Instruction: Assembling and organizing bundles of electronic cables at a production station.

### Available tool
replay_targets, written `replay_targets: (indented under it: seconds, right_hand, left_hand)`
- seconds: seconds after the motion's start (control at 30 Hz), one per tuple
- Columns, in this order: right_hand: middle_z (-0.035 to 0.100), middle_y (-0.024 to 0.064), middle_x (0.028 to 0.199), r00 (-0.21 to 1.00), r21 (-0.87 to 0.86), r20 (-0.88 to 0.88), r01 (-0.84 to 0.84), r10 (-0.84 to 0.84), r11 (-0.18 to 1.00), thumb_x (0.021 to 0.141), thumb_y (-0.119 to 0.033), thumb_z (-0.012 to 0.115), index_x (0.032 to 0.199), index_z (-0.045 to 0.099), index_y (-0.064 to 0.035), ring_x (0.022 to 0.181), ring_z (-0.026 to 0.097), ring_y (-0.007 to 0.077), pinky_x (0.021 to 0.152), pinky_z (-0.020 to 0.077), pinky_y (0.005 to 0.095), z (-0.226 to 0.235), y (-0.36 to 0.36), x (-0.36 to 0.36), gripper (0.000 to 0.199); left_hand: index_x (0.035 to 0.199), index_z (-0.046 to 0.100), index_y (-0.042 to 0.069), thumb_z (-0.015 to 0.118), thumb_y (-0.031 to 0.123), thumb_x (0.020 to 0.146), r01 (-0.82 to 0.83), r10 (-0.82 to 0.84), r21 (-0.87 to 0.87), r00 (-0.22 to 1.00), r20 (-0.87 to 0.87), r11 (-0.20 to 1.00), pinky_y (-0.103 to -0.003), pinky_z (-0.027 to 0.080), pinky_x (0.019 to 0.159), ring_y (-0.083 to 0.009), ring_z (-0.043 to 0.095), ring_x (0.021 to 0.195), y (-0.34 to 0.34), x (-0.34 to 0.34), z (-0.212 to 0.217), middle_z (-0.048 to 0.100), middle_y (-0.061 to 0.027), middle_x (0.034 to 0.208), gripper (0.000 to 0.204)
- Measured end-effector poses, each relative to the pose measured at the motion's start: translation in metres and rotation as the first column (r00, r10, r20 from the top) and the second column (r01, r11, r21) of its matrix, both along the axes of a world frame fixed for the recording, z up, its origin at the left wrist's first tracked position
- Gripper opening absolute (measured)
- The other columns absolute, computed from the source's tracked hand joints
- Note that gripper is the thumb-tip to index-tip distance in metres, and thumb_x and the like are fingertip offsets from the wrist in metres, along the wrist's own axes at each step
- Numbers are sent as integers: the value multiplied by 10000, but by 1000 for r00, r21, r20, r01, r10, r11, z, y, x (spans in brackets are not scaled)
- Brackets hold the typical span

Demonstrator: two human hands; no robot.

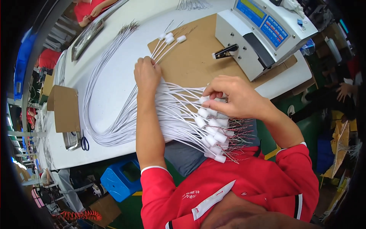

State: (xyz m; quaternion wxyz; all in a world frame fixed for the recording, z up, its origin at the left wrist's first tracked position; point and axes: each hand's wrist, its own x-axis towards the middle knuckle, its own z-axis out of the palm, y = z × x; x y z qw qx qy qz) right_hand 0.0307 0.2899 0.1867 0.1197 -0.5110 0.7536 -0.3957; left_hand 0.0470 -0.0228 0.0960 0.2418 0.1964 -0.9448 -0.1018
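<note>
A large bundle of white cables [114, 129] loops over the table and ends near my lap. White cylindrical sleeves [211, 139] sit on the cable ends, with thin twisted wires sticking out past them. My left hand [148, 74] is closed around several separate white cables [162, 51], whose sleeved ends point away over the brown cardboard. At the top of the sleeved cluster, my right hand [236, 97] has thumb and fingers pinched on a white sleeve [206, 100]. The fingertips partly hide that sleeve.
A grey-white machine [263, 34] with a blue keypad panel stands at the back right on a cardboard sheet [202, 49]. Dark-handled scissors [84, 142] and an open cardboard box [65, 108] are at the left edge. A blue stool [114, 183] stands below the table. Other people in red [91, 9] sit far left.
</note>
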Motion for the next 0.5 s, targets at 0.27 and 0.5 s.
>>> replay_targets:
  seconds: [0.27,0.5]
  right_hand:
    - [677,22,877,899,-146,363,312,-243,939,962,-194,743,1153,693,10,798,620,76,705,502,239,-16,-13,-34,284]
    - [694,11,912,749,-288,650,402,-131,869,972,-184,734,1133,691,2,810,629,75,745,522,243,-20,-24,-46,249]
  left_hand:
    - [1187,636,6,684,-8,838,315,-244,82,854,-459,946,-373,518,650,-276,615,723,52,9,31,651,-143,971,353]
    - [1362,595,22,749,-21,806,594,-535,-15,712,-455,804,-370,555,652,-287,666,768,107,27,48,663,-160,1074,579]
